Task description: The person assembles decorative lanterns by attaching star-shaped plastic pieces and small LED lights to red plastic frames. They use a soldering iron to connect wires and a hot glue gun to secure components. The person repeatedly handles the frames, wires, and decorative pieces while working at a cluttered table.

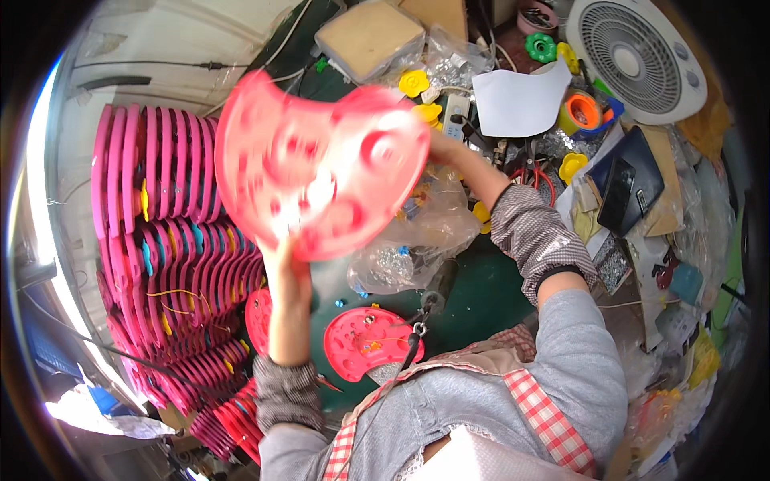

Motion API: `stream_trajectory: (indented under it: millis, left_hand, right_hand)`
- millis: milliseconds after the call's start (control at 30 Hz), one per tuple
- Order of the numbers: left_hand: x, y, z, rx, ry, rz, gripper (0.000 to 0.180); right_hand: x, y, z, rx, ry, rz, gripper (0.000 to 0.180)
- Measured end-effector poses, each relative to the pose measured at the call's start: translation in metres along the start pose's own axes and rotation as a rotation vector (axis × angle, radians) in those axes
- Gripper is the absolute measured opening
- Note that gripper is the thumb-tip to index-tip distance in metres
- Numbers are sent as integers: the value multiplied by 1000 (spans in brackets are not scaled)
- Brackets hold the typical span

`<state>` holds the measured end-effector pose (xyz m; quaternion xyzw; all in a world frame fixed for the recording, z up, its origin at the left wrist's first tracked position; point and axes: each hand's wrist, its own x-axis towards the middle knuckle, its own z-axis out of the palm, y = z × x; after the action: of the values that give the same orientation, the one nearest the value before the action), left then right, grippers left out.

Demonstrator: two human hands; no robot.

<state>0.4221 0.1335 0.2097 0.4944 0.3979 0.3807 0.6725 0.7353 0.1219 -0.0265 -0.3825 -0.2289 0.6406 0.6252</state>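
Observation:
I hold up a large curved pink-red plastic panel (pixel 321 172) with round recesses and holes, blurred by motion. My left hand (pixel 285 260) grips its lower edge, and part of that hand is smeared. At the panel's right end my right hand (pixel 441 148) is closed on the edge, its fingers mostly hidden behind it. Below, on the dark green table (pixel 481 276), lies a similar red plastic panel (pixel 353 341) with small parts and wires in its recesses. Another red panel (pixel 258 321) shows partly behind my left forearm. A clear plastic bag (pixel 393 260) with small parts lies under the raised panel.
Tall stacks of pink panels (pixel 160 280) line the left. A white fan (pixel 634 56) stands at the back right. Nearby are a white sheet (pixel 521 100), an orange tape roll (pixel 584 111), red-handled pliers (pixel 533 180), a dark phone (pixel 616 196) and a hanging black cord tool (pixel 437 289).

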Motion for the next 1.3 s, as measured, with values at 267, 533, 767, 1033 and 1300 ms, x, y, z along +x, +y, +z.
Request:
stream_trajectory:
  millis: [267,533,767,1033,1300]
  left_hand:
    - [-96,-79,-174,-295,404,-510,71]
    - [-87,-72,-145,-129,528,-408,85]
    - [-117,-81,-140,82,777,-383,105]
    - [-136,-71,-109,137,760,-225,87]
    - [-139,-79,-185,154,548,-201,79]
  right_hand:
    - [21,53,130,-355,-186,462,31]
    - [5,-94,-7,-184,439,-650,14]
    - [79,-178,-162,-767,1019,-299,42]
    - [97,-198,-192,-896,1075,-87,43]
    - [-138,-185,-11,-52,604,-990,37]
